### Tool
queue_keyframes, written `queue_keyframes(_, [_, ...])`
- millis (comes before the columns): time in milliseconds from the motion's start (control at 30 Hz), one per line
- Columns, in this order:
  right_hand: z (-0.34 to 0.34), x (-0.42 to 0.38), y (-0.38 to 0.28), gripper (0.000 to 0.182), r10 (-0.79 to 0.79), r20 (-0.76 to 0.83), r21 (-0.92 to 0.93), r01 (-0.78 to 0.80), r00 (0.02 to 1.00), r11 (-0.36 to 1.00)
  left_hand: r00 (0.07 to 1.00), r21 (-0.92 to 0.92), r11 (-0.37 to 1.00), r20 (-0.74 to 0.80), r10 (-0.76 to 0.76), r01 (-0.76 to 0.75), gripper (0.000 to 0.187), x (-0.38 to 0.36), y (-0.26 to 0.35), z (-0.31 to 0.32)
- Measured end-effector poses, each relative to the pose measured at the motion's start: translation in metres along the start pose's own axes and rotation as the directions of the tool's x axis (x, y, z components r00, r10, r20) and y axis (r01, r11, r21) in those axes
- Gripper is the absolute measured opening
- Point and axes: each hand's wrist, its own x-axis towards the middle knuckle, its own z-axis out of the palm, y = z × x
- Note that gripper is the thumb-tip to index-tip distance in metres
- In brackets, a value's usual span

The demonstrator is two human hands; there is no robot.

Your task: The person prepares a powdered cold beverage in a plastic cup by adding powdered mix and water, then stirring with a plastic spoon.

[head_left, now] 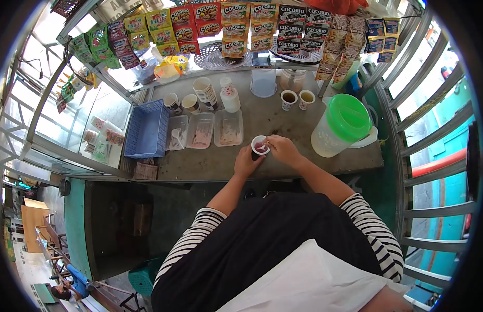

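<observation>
My left hand point(246, 161) grips a small paper cup point(259, 146) that stands on the grey counter point(283, 117); the cup holds something pinkish. My right hand point(284, 150) is over the cup's rim, pinching a small spoon or stick that dips into it. Both hands are close together at the counter's near edge.
Three clear plastic tubs point(204, 130) and a blue basket point(146, 130) lie left of the cup. A large jug with a green lid point(341, 125) stands at the right. Stacked cups point(205, 91), two filled cups point(297, 99) and hanging sachets point(252, 23) line the back.
</observation>
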Motion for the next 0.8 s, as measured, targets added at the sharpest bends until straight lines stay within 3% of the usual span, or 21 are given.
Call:
queue_keyframes(100, [-0.001, 0.005, 0.003, 0.014, -0.047, -0.024, 0.007, 0.047, 0.999, 0.999, 1.000, 0.007, 1.000, -0.012, 0.008, -0.008, 0.055, 0.000, -0.001, -0.001])
queue_keyframes(167, [-0.001, 0.005, 0.001, 0.013, -0.042, 0.008, -0.117, 0.043, 0.999, 0.992, 0.999, 0.002, 1.000, -0.027, 0.022, -0.022, 0.055, -0.001, -0.001, -0.001])
queue_keyframes(400, [0.004, 0.007, 0.001, 0.013, -0.094, -0.048, -0.076, 0.090, 0.994, 0.993, 0.997, -0.028, 0.999, -0.059, 0.042, -0.044, 0.054, -0.001, -0.003, 0.001])
queue_keyframes(467, [-0.003, 0.010, -0.001, 0.010, -0.042, 0.075, -0.093, 0.049, 0.996, 0.994, 1.000, 0.001, 1.000, -0.024, -0.001, 0.001, 0.057, 0.000, -0.002, 0.000])
queue_keyframes(567, [-0.005, 0.006, -0.004, 0.008, -0.056, 0.078, -0.173, 0.069, 0.995, 0.982, 1.000, -0.003, 1.000, -0.025, -0.002, 0.001, 0.056, 0.001, -0.003, 0.001])
queue_keyframes(700, [0.005, 0.003, 0.005, 0.008, -0.026, 0.028, -0.050, 0.027, 0.999, 0.998, 1.000, -0.009, 1.000, -0.018, 0.007, -0.007, 0.056, 0.001, 0.002, -0.003])
queue_keyframes(800, [0.005, 0.007, 0.015, 0.012, -0.095, -0.047, -0.014, 0.094, 0.994, 0.995, 0.999, 0.006, 0.999, -0.021, 0.039, -0.039, 0.054, -0.001, 0.003, -0.005])
